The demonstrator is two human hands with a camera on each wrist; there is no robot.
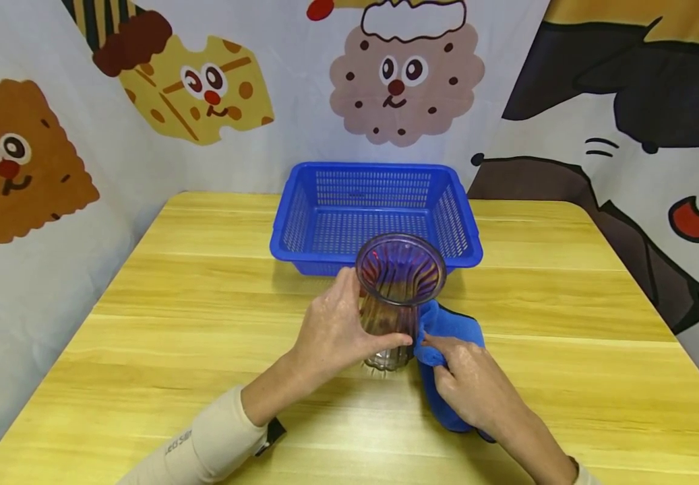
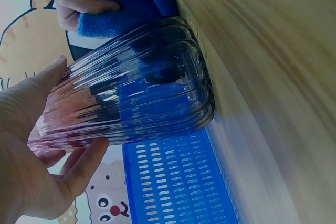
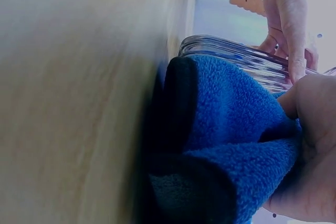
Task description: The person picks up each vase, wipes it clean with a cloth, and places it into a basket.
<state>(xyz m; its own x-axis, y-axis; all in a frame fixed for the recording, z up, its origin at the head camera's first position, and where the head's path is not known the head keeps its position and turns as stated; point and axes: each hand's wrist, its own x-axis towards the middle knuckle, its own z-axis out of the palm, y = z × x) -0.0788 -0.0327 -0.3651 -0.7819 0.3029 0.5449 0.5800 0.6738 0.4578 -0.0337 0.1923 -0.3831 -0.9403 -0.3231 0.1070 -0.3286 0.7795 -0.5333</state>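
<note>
A clear ribbed glass vase [image 1: 388,330] with a purple-tinted flared rim stands near the middle of the table. My left hand [image 1: 333,330] grips it around the narrow part, thumb on the near side and fingers at the left. In the left wrist view the ribbed body of the vase [image 2: 142,87] shows between thumb and fingers. My right hand [image 1: 476,384] pinches a blue cloth [image 1: 455,330] with a dark edge, bunched against the vase's right side. Part of the cloth hangs toward the tabletop, and in the right wrist view the cloth [image 3: 231,108] hides much of the vase.
Behind the vase sits a blue plastic basket [image 1: 282,229] with slotted walls; nothing shows inside it. The wooden table [image 1: 191,283] extends to both sides. A white curtain [image 1: 300,81] with cartoon prints rises behind the table and at its sides.
</note>
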